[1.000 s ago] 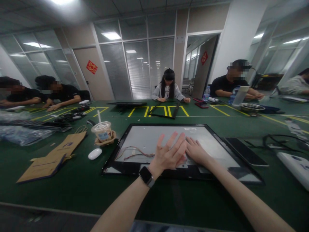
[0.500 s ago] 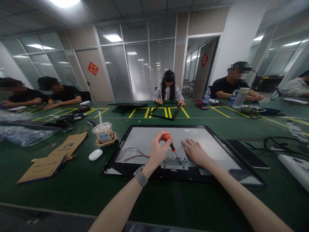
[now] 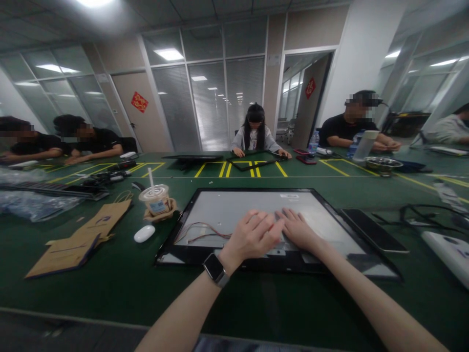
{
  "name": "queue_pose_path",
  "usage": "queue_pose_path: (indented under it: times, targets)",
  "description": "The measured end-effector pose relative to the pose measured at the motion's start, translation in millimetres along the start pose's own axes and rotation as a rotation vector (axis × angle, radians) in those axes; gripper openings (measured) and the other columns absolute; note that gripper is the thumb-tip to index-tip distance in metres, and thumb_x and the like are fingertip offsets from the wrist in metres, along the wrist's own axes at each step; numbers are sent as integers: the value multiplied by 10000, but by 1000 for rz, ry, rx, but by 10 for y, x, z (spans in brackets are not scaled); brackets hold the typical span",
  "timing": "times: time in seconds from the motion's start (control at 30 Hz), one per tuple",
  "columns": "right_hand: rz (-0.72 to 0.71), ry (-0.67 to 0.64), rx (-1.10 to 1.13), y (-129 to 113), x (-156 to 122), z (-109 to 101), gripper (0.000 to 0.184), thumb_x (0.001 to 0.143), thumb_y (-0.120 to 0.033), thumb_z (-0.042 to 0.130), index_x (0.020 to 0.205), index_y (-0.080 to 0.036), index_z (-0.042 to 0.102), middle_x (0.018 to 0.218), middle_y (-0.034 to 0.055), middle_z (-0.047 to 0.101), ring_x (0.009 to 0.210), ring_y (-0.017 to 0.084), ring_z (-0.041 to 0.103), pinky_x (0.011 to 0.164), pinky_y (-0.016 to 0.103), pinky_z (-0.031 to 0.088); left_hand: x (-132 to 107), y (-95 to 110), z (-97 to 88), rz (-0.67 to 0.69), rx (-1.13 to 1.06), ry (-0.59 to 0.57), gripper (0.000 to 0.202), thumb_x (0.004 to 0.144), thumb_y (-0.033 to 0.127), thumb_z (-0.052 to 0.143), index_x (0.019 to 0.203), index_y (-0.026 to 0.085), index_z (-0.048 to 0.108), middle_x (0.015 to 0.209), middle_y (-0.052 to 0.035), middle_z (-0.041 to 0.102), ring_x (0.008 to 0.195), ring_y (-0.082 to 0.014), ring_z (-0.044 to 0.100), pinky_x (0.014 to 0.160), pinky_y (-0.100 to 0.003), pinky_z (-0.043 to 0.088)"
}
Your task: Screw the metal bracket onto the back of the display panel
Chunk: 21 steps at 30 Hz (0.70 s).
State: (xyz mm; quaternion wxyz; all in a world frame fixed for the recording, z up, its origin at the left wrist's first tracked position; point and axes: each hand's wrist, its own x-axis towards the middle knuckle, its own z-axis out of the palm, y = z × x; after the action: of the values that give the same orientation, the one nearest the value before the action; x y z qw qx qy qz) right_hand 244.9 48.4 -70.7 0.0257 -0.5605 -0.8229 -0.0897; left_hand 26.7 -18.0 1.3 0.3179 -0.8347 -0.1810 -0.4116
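A flat display panel (image 3: 234, 200) with a grey metal back and black border lies on the green table in front of me. My left hand (image 3: 254, 234), with a watch (image 3: 214, 268) on its wrist, is closed over the panel's near edge. Its curled fingers are around a screwdriver, now almost wholly hidden behind them. Most of a small metal bracket (image 3: 279, 252) is covered by this hand. Flat on the panel's back rests my right hand (image 3: 298, 230), fingers spread, close beside the left. Thin wires (image 3: 200, 226) run across the panel left of my hands.
Left of the panel are a drink cup (image 3: 157, 200) in a cardboard holder, a white mouse (image 3: 144, 233) and a brown paper bag (image 3: 88, 239). A dark phone-like slab (image 3: 373, 231) and cables (image 3: 421, 215) lie right. Across the table a person (image 3: 256, 134) handles a black frame (image 3: 256, 166).
My left hand has rolled over, turning its back upward and covering the screwdriver and bracket. My right hand stays in place. The person opposite has shifted the black frame.
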Motion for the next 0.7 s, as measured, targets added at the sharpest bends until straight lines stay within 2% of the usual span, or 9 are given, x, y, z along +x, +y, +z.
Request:
queue_pose_path:
  times: [0.1, 0.27, 0.37, 0.47, 0.53, 0.6, 0.7]
  targets:
    - [19, -13, 5, 3, -1, -4, 542, 1000, -319, 248, 1478, -140, 431, 1513, 219, 419, 1389, 356, 373, 1080, 565, 339, 1, 4, -6, 63, 50, 22, 252, 975, 254, 441, 1154, 125, 561, 1072, -141, 712, 1055, -243, 635, 926, -407, 465]
    - [-7, -4, 16, 11, -1, 4, 536, 997, -306, 249, 1482, -167, 428, 1512, 194, 433, 1404, 353, 346, 1076, 599, 332, 25, 9, 10, 14, -17, -15, 312, 977, 163, 379, 1237, 101, 539, 1221, -161, 668, 1216, -216, 576, 1022, -383, 452]
    - [3, -17, 20, 2, -3, -13, 532, 1001, -307, 252, 1478, -163, 438, 1519, 194, 421, 1408, 350, 341, 1084, 585, 328, 16, 23, 30, -12, -85, -30, 328, 988, 174, 371, 1259, 94, 537, 1107, -148, 686, 1094, -200, 626, 950, -350, 500]
    - [25, -26, 29, -5, 4, -12, 520, 1001, -318, 282, 1481, -194, 441, 1529, 174, 415, 1415, 341, 331, 1092, 567, 322, -6, 47, 49, -23, -96, -26, 293, 989, 300, 455, 1198, 143, 588, 905, -93, 665, 870, -189, 635, 812, -336, 526]
    - [31, -22, 27, -2, 13, 8, 519, 999, -320, 292, 1485, -210, 436, 1535, 165, 410, 1419, 338, 324, 1093, 567, 319, -12, 57, 56, -45, -97, -32, 277, 976, 356, 491, 1140, 171, 616, 848, -73, 639, 811, -186, 613, 765, -334, 520]
    - [31, -20, 21, 6, 21, 34, 526, 996, -316, 293, 1492, -201, 426, 1538, 171, 402, 1419, 342, 323, 1092, 568, 320, -7, 58, 58, -65, -108, -52, 277, 985, 343, 463, 1139, 170, 614, 875, -84, 644, 838, -193, 613, 779, -342, 521]
    - [26, -25, 4, 15, 24, 52, 536, 994, -306, 285, 1495, -168, 419, 1541, 184, 391, 1418, 352, 322, 1097, 571, 313, 11, 56, 61, -65, -131, -75, 315, 998, 252, 384, 1235, 142, 560, 1026, -128, 671, 985, -210, 624, 860, -361, 525]
